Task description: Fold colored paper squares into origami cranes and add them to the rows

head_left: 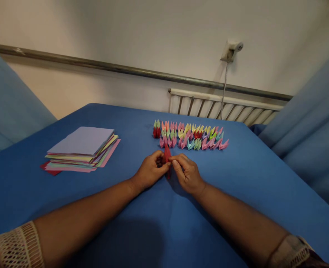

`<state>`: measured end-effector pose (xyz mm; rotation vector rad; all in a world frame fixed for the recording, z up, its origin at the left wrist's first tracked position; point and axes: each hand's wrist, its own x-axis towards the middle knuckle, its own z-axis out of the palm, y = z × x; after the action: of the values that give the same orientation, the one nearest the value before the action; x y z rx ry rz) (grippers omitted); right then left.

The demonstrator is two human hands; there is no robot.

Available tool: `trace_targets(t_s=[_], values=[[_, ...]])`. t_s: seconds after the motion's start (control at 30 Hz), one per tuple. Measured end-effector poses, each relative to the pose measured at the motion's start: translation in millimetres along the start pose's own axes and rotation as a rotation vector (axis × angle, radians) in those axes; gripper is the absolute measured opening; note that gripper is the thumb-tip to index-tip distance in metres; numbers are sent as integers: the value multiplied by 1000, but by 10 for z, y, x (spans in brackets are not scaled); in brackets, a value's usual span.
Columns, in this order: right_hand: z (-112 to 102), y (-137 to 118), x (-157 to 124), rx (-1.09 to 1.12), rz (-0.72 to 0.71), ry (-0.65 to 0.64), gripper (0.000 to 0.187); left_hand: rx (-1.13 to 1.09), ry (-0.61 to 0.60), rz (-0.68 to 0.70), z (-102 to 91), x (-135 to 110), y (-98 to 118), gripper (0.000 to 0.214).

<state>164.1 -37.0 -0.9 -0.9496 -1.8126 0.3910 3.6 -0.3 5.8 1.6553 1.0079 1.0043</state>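
Observation:
My left hand (151, 169) and my right hand (187, 172) meet at the middle of the blue table (236, 186). Both pinch a small folded red paper piece (167, 153) that stands up between the fingertips. Just beyond the hands lie two rows of several small folded paper pieces (190, 136) in pink, yellow, green and red. To the left lies a stack of coloured paper sheets (82, 148), with a pale purple sheet on top.
Blue curtains (312, 126) hang at both sides of the table. Behind the table's far edge runs a white slatted rail (222, 106) against the wall, with a cable and a wall fitting (230, 50) above it.

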Motion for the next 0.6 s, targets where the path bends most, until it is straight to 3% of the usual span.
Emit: trace_targets(t_s=[0.17,0.3,0.43,0.6], values=[[29,17,5,26,36,76,18,-194,39,-94,-33,37,17,20],[87,106,-2,149,202,181,21,-298,37,-164,-41,40,41,21],[134,179,11,399,388,150,24,-305,-2,-176,-14,35,46,23],[138,192,41,487,466,141,22,-263,12,-135,1,35,24,31]])
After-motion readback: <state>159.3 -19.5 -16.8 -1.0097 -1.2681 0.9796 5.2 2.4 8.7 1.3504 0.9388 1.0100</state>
